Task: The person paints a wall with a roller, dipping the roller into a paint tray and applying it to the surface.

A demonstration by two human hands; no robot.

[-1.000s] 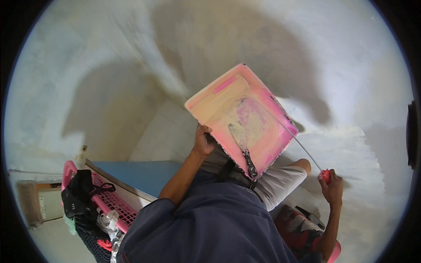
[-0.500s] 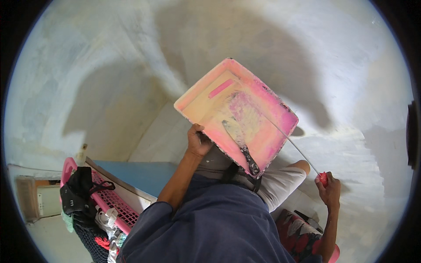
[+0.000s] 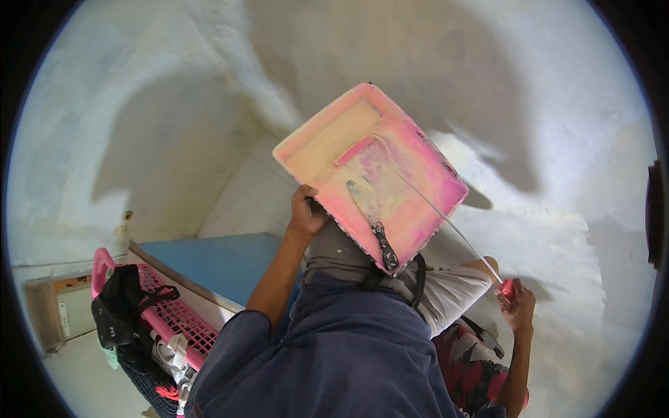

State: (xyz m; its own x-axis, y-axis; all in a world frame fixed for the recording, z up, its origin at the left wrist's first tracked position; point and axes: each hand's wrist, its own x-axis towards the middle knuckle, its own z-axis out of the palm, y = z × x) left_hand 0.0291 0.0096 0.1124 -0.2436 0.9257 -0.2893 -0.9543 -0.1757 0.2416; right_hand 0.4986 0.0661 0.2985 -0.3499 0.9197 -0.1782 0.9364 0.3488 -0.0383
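Note:
My left hand [image 3: 307, 210] is closed on the near left edge of a pink-stained paint tray [image 3: 446, 187], which is tilted in front of my lap. Pale paint fills the tray's far left end. In my right hand [image 3: 517, 305], off to the right, is the red handle of a paint roller [image 3: 449, 221]. Its long thin rod reaches over the tray to a small pink roller head that rests in the tray, near the border of the wet paint. Beside it, a paint-smeared scraper [image 3: 377, 226] with a dark handle lies in the tray.
A pink plastic basket [image 3: 182, 322] with dark cloth items [image 3: 124, 306] stands at the left, next to a blue surface [image 3: 209, 263]. A patchy painted wall [image 3: 174, 139] rises ahead. By my right arm lie a red-and-black patterned thing [image 3: 465, 362] and a dark tool.
The roller head has slid back across the tray, toward the lower right and out of the deeper paint. The tray has shifted slightly up and left in view. Both grips stay the same.

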